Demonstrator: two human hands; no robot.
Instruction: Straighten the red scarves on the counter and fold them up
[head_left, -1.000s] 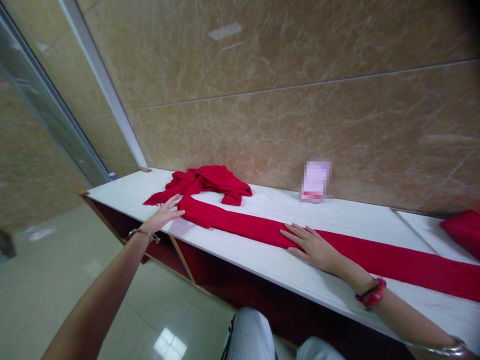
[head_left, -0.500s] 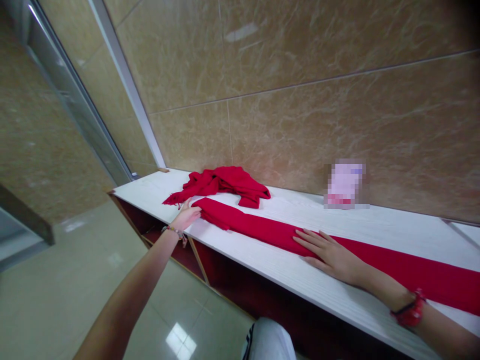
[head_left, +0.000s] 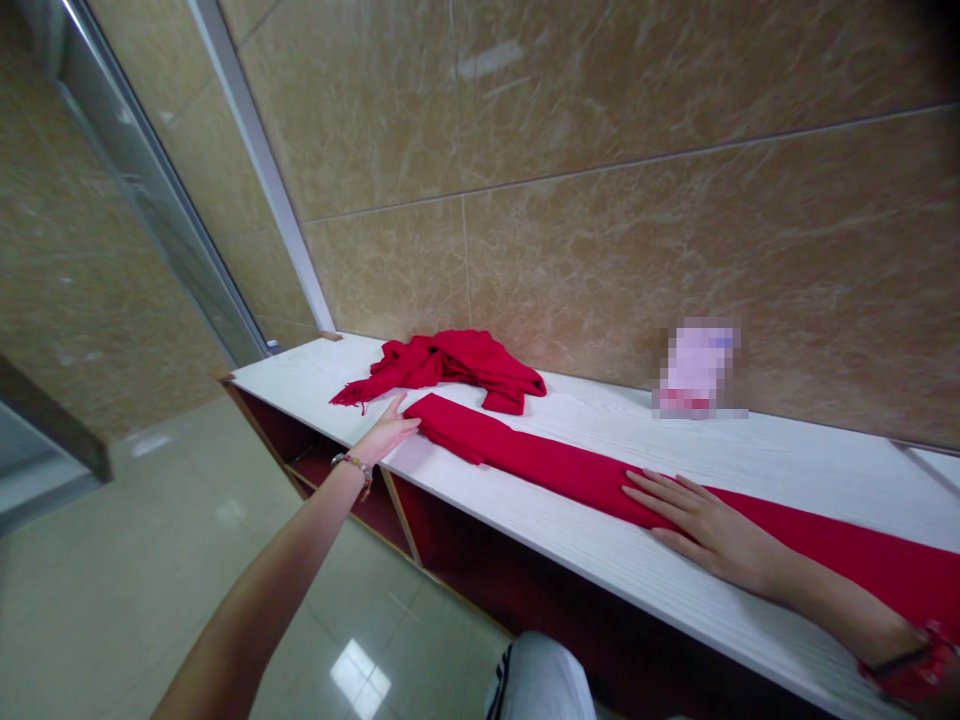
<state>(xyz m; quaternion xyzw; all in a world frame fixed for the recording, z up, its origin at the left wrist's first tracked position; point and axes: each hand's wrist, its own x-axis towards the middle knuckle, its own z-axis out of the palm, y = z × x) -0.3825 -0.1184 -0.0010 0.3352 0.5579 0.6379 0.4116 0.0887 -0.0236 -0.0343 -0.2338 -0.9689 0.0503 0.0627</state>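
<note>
A long red scarf (head_left: 555, 463), folded into a flat narrow strip, runs along the white cabinet top (head_left: 795, 460) and out of view at the right. At its left end is my left hand (head_left: 384, 436), thumb spread from the fingers, with the fingertips touching the folded edge. My right hand (head_left: 709, 525) lies flat and open on the strip farther right, fingers stretched to the left. Behind the strip's left end sits a second red cloth (head_left: 465, 362), crumpled, with a fringe at its left corner.
A blurred-out pinkish item (head_left: 697, 370) stands against the marbled tile wall (head_left: 600, 260). Open dark-red compartments (head_left: 480, 545) lie under the cabinet top. My knee (head_left: 540, 680) is close to the cabinet front, above the shiny tiled floor (head_left: 315, 640).
My right hand has slid to the right along the scarf. My left hand has moved slightly right and stays at the scarf's left end, which has also shifted a little to the right.
</note>
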